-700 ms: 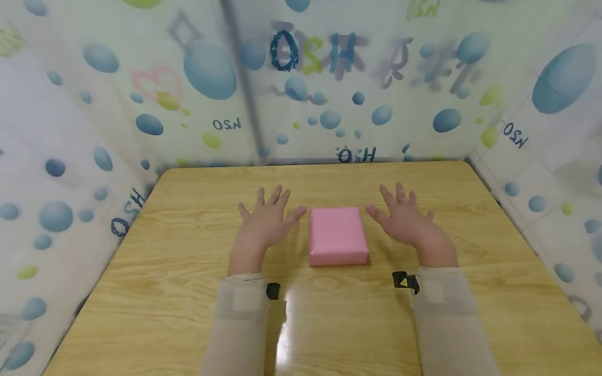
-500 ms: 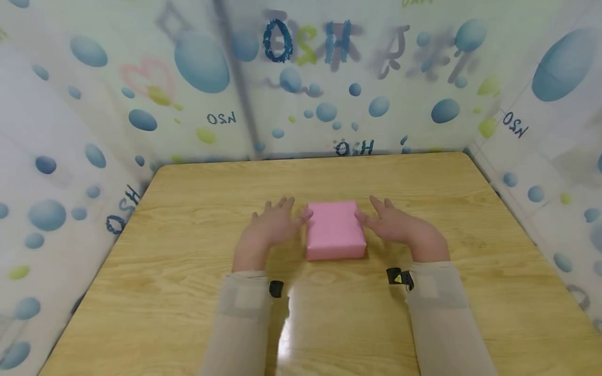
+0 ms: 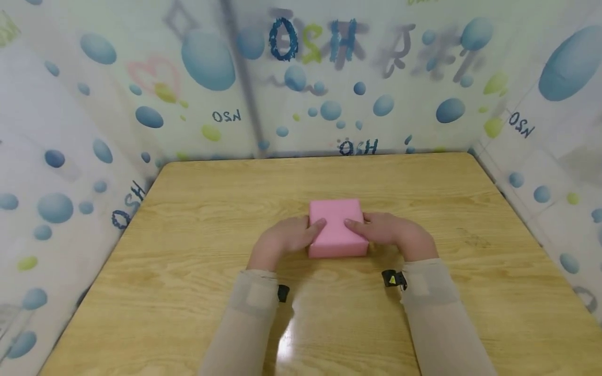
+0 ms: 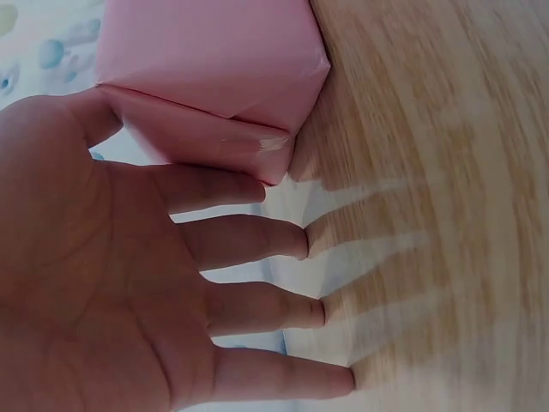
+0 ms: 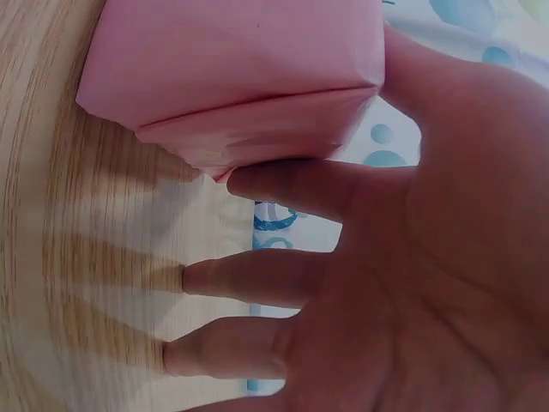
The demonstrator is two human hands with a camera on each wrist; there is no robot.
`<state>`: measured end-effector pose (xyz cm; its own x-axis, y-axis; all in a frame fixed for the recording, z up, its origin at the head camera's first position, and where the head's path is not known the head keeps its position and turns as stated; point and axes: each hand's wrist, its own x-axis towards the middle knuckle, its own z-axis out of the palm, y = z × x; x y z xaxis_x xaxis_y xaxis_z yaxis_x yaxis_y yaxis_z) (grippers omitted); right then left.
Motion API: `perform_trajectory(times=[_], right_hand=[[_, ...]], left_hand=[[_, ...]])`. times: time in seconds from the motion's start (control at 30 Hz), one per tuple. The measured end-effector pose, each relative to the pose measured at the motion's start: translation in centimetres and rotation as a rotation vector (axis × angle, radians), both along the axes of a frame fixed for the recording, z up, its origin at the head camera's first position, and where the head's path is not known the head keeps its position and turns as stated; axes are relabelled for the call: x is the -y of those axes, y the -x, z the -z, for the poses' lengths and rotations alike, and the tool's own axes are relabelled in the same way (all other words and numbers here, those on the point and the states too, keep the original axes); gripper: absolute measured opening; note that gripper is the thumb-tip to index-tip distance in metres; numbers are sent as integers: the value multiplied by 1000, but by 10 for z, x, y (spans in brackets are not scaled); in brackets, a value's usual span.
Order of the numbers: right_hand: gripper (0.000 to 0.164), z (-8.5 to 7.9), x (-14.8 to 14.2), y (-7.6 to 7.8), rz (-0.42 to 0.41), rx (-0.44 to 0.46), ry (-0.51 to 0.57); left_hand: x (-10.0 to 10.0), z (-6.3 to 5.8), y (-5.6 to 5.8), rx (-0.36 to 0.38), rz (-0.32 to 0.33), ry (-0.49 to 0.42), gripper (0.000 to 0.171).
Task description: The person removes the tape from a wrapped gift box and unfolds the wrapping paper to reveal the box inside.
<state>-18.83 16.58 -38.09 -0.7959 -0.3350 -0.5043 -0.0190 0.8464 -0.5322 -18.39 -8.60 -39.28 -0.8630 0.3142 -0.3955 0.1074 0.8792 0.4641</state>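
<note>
A pink-wrapped box [image 3: 336, 211] lies flat on the wooden table, between both hands in the head view. My left hand [image 3: 291, 233] grips its left side, thumb on top and index finger along the side. From the right, my right hand [image 3: 385, 228] holds it the same way. In the left wrist view the left hand [image 4: 111, 257] has its other fingers spread, tips down at the table, beside the box's folded end [image 4: 214, 137]. The right wrist view has the right hand [image 5: 429, 257] with fingers likewise spread below the box [image 5: 240, 51].
The wooden table [image 3: 211, 209] reaches back to a white curtain [image 3: 301, 104] printed with blue and green drops. More of this printed cloth stands along the left and right sides. Dark straps [image 3: 394, 279] show at the wrists.
Both hands have come inward and down from beside the box, fingers spread, to its two sides. Their thumbs now lie on its top. The box has stayed in place.
</note>
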Motion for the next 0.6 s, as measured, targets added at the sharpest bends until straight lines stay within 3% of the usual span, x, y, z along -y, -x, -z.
perform_trajectory(times=[0.6], right_hand=[[92,2,4,-1,4,40,17]], left_hand=[[1,-7,3,71,-35,-8,76]])
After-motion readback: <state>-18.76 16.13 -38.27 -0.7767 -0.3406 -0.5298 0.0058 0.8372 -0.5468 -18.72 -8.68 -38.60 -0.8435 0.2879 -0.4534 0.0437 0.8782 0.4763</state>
